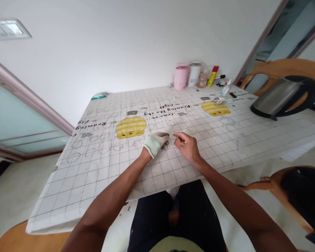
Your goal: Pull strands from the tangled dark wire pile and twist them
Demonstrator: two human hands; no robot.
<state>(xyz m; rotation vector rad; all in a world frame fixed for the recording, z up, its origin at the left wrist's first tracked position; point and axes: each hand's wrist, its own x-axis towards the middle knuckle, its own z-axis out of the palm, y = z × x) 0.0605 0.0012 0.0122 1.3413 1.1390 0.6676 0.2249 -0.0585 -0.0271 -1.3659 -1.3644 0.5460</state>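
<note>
On the left hand point(160, 139), above the near half of the worktop point(170, 168), sits a pale glove point(151, 144), green-tinged at the cuff and greyer toward the fingertips. Its fingers curl; I cannot tell whether they grip anything. Just right, the bare right hand point(188, 146) bends its fingers toward them, any hold too small to make out. Steady wrists and a light, precise touch should serve best; gloved fingertips probably feel less, so let the bare ones lead.

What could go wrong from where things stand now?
Gloved, the left hand may have less feel and could fumble something small. The right hand is bare, so it could get scraped or soiled. The kettle, toward the right end of the table, might tip or fall if bumped.
</note>
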